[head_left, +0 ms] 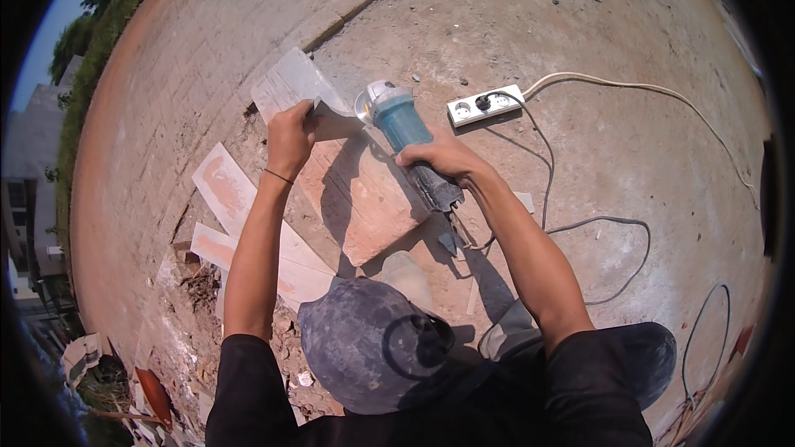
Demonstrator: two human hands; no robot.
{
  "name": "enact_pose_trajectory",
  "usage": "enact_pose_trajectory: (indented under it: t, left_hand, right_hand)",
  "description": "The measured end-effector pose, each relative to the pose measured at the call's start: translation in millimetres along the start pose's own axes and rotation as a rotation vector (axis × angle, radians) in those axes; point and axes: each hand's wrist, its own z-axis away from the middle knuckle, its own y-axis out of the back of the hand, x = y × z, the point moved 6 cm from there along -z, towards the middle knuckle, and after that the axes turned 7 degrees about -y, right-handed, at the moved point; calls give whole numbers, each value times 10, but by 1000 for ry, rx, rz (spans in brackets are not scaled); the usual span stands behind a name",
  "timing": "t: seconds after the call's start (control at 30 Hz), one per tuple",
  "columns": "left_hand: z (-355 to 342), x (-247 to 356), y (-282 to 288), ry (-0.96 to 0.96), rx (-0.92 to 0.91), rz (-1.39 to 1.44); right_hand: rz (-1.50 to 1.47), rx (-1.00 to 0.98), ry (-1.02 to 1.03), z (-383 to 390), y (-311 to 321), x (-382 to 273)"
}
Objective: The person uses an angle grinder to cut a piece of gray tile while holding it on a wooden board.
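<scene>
My right hand (447, 156) is wrapped round the body of a teal and black angle grinder (402, 124). Its disc, at the far left end of the tool, is against or very close to the edge of a grey tile (335, 122). My left hand (290, 139) is closed on that tile's near edge, with the thumb side by the dark edge. The tile's pale, dusty part (290, 83) stretches away beyond my fingers. Below the tile lies a reddish, dusty slab (373, 199), partly in the shadow of my arms and the tool.
Cut tile strips (228, 186) lie left of the slab, near broken rubble (199, 290). A white power strip (484, 106) sits to the right, with a black plug in it. The grinder's dark cable (551, 174) loops over the dusty ground. My bent knee (373, 348) is close below.
</scene>
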Motion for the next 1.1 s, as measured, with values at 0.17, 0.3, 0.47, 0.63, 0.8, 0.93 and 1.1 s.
enact_pose_trajectory:
  t: [0.17, 0.3, 0.47, 0.63, 0.8, 0.93, 1.1]
  left_hand:
    - [18, -31, -19, 31, -9, 30]
    - [16, -53, -28, 22, -23, 11]
    - [66, -147, -39, 38, -19, 50]
    - [106, -138, -65, 85, -50, -1]
    - [129, -181, -35, 77, -6, 33]
    - [132, -147, -30, 82, -5, 45]
    - [185, -190, -24, 128, -10, 84]
  right_hand:
    - [24, -20, -5, -86, -36, 36]
    - [68, -37, -11, -164, -62, 27]
    - [35, -70, -36, -186, -76, 14]
    - [85, -15, -64, -228, 45, 60]
    - [68, -52, -32, -134, -70, -124]
    - [54, -61, -42, -196, -65, -65]
    - [140, -83, -31, -306, -6, 0]
